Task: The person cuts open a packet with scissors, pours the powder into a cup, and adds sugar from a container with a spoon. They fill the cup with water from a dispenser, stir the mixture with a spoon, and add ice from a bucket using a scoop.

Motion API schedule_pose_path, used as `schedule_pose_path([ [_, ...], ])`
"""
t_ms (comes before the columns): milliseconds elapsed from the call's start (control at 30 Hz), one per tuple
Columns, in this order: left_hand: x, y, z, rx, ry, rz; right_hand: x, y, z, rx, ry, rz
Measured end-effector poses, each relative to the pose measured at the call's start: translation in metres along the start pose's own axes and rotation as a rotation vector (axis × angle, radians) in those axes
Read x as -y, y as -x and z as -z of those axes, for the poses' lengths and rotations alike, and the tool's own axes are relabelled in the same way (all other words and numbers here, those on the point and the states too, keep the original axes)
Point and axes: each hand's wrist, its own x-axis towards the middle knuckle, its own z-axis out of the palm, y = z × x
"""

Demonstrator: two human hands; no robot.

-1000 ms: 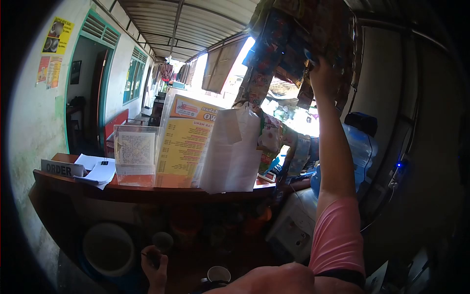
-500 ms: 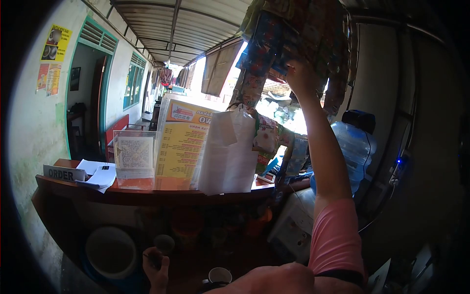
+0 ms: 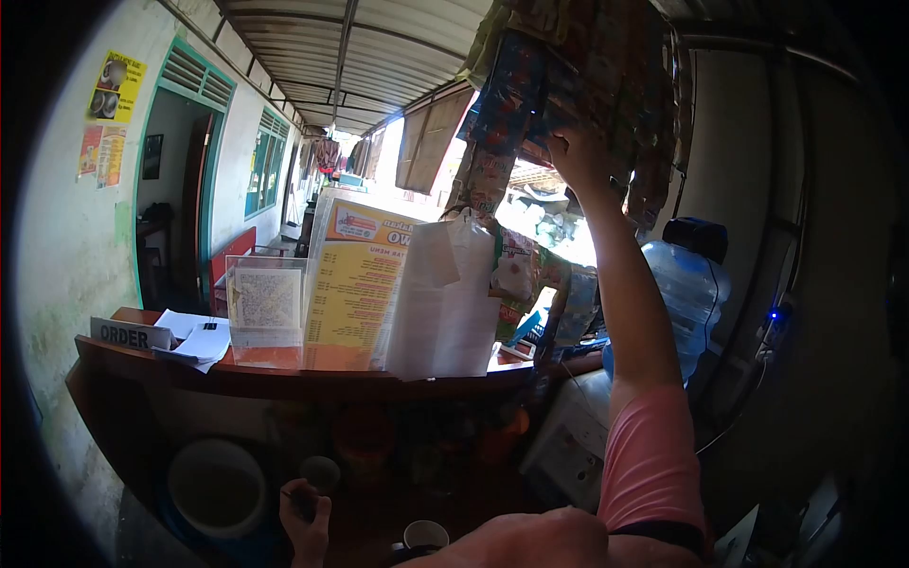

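Observation:
My right hand [image 3: 579,159] is raised on a stretched arm at the hanging strips of sachets [image 3: 516,80]. Its thumb and finger pinch the lower edge of a blue sachet, though shadow blurs the exact contact. Low in the view, my left hand [image 3: 307,523] has curled fingers around something small and dark that I cannot make out. Beside it stand a small cup [image 3: 320,471] and, further right, a white mug [image 3: 425,535].
A curved wooden counter [image 3: 284,381] holds a menu stand [image 3: 355,284], white paper bags [image 3: 440,303], an order sign [image 3: 131,333] and papers [image 3: 201,339]. Below is a round tub [image 3: 218,488]. At right stands a water dispenser bottle [image 3: 686,303].
My right hand has come down slightly at the sachets, and the view has tilted a little. My left hand keeps nearly the same place and curl.

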Motion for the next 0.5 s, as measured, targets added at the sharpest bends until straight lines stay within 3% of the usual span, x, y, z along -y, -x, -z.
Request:
schedule_pose_path([
  [100, -0.003, 0.000, -0.002, -0.003, -0.013, -0.017, 0.002, -0.002, 0.002, 0.095, 0.009, -0.014],
  [200, -0.008, -0.002, 0.000, -0.003, -0.042, -0.038, -0.004, -0.010, -0.007, -0.113, 0.011, 0.183],
  [300, -0.004, -0.006, 0.002, -0.028, -0.060, -0.053, -0.001, -0.028, -0.006, -0.095, 0.018, 0.122],
  [400, -0.001, -0.008, 0.003, -0.043, -0.070, -0.072, -0.014, -0.045, -0.019, -0.218, 0.162, 0.236],
  [500, 0.003, -0.007, 0.002, -0.035, -0.041, -0.065, -0.009, -0.050, -0.023, -0.269, 0.238, 0.212],
])
